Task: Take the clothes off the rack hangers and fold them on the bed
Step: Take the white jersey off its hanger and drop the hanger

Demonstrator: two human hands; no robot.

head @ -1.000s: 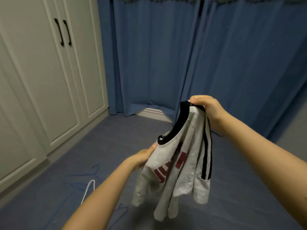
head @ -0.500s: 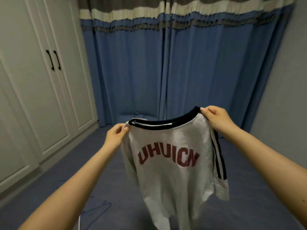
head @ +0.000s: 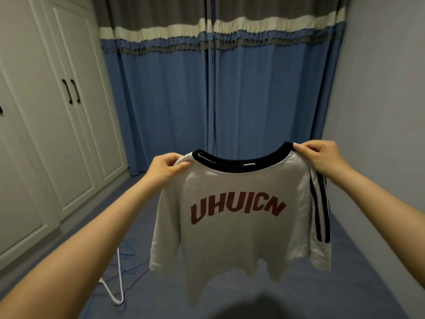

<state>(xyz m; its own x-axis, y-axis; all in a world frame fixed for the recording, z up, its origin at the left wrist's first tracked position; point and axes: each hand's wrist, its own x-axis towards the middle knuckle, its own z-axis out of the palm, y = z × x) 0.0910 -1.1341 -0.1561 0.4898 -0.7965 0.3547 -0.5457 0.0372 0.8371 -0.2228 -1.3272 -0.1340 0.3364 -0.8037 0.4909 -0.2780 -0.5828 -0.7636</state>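
I have the grey sweatshirt (head: 232, 217) up in the air in front of me, front side facing me with the red lettering readable, black collar on top and two dark stripes down the sleeve on my right. It hangs free above the blue bed (head: 358, 268), touching nothing below. My left hand (head: 166, 168) pinches one shoulder with fingers curled over the fabric, and my right hand (head: 322, 156) pinches the other shoulder beside the collar, so the garment is spread flat between them.

As I judge it, this piece is already off its hanger and none of the folding on it has begun; it has yet to be laid down, have its sleeves brought in and be doubled over. I see no rack and no folded pile in view, so I cannot tell how many clothes remain.

On the bed to my lower left lie a white hanger (head: 115, 288) and some blue hangers (head: 130, 249), close to where the sweatshirt would go down; I'd want to lay it clear of them. Beyond are blue curtains (head: 184, 100), and white wardrobe doors (head: 57, 111) on the left.
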